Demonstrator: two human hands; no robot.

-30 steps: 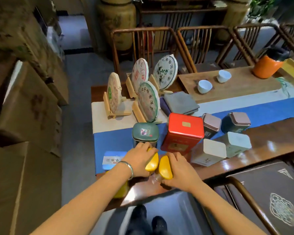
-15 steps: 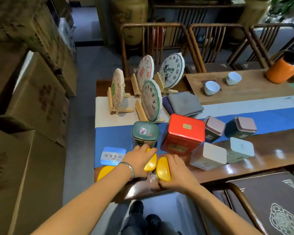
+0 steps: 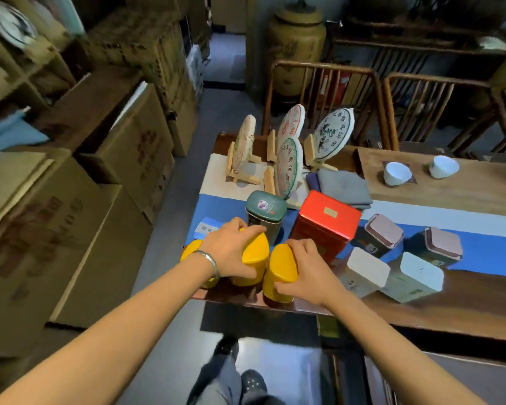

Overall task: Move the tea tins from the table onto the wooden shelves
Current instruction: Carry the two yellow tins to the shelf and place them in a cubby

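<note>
Gripping two yellow tea tins at the near edge of a dark wooden table [image 3: 450, 311], a person curls the left hand [image 3: 231, 252] over the lid of the left yellow tin [image 3: 254, 258] and the right hand [image 3: 307, 273] round the side of the right yellow tin [image 3: 281, 273]. The two tins stand side by side, almost touching. A metal bracelet [image 3: 211, 263] circles the left wrist, and behind it a third yellow tin [image 3: 189, 251] shows partly at the table's corner.

Just beyond the hands stand a dark green tin [image 3: 265, 211] with a small flower motif on its lid and a tall red tin [image 3: 326, 222] bearing a small gold label whose writing is too small to read. A flat blue tin [image 3: 208, 226] with a white label of Chinese characters, blurred, lies beside the left hand. To the right are two white tins [image 3: 368, 268] [image 3: 415, 276] and two dark tins with mauve lids [image 3: 383, 232] [image 3: 443, 244], on or beside a blue table runner [image 3: 485, 252].

Farther back, four round tea cakes [image 3: 288, 165] printed with Chinese characters sit upright on wooden stands, next to a folded grey cloth [image 3: 343, 185] and two white cups [image 3: 396, 173] on a light wooden tray [image 3: 465, 194]. Cardboard boxes [image 3: 123, 147] are stacked at left.
</note>
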